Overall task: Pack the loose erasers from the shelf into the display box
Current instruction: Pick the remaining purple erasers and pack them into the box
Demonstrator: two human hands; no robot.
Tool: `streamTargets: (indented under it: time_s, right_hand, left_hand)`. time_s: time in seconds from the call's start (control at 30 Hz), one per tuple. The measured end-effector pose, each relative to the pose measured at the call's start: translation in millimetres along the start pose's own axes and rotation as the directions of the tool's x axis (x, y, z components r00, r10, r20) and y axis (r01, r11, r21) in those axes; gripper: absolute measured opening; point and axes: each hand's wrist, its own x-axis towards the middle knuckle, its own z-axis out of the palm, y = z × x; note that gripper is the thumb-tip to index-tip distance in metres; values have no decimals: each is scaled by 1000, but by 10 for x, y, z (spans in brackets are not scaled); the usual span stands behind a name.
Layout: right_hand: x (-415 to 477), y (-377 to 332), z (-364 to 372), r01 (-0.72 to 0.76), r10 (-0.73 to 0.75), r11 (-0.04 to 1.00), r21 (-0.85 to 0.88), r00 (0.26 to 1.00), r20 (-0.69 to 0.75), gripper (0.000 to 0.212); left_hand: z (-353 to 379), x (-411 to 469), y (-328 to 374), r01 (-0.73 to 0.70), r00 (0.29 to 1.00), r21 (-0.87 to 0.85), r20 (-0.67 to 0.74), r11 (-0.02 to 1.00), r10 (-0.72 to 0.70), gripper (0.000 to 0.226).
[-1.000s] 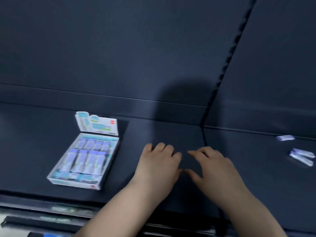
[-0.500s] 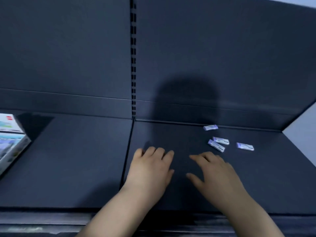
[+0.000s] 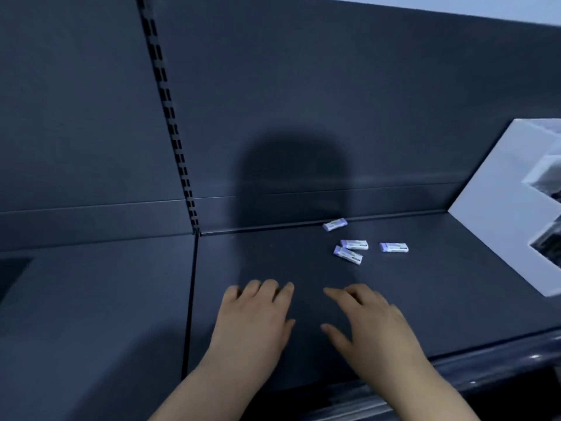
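Several loose erasers in white and purple wrappers lie on the dark shelf [image 3: 425, 299]: one by the back wall [image 3: 334, 224], two touching in the middle [image 3: 354, 244] [image 3: 348, 255], one to the right [image 3: 393, 247]. My left hand [image 3: 255, 320] and my right hand [image 3: 370, 320] rest flat on the shelf near its front edge, fingers spread, holding nothing. The erasers lie beyond my right hand, apart from it. The display box is out of view.
A slotted upright [image 3: 173, 123] and a seam [image 3: 191, 299] split the shelf into two panels. A white shelf unit [image 3: 498, 208] stands at the right end. The shelf's front lip [image 3: 485, 360] runs below my right wrist.
The view has swung right: the display box has left the frame on the left and the erasers have come toward the middle. Both hands stay flat on the shelf.
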Motion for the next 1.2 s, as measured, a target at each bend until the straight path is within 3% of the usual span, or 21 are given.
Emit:
streamTargets:
  time_s: [0.17,0.37,0.43,0.6,0.67,0.77,1.03,1.2]
  right_hand:
    - [20,197,-16,-2,2,1000,11,1000,-6,55]
    - [201,622,-95,46,-46,999,-7,998,-40,55]
    - [292,822,-153,71,-72,997,-25,997,-28,55]
    - [526,1406,-290,115,-116,991,-63,993,-3,54]
    - [629,1630,-323,132,-131,989,-65,991,9,52]
    - [767,1876,-338,165,-162,984,-60,986,43,50]
    - [1327,2016,-71,319,-328,941,114,943,63,40]
    - [1670,1917,116,402,-406,910,98,914,19,40]
  left_hand:
    - [74,104,137,-27,999,4,-41,1000,27,54]
    - [-18,342,522,53,997,-2,57,999,-53,56]
    - [58,465,680,74,997,10,-22,997,-74,56]
    - [120,801,1104,127,990,-50,62,991,-124,56]
    - [233,926,1252,159,987,-33,33,987,-158,53]
    - [355,1076,1373,242,970,4,-8,970,-242,52]
    - [526,1483,1429,532,844,-37,104,846,-526,70]
    - [574,1576,1367,583,806,-27,143,812,-574,64]
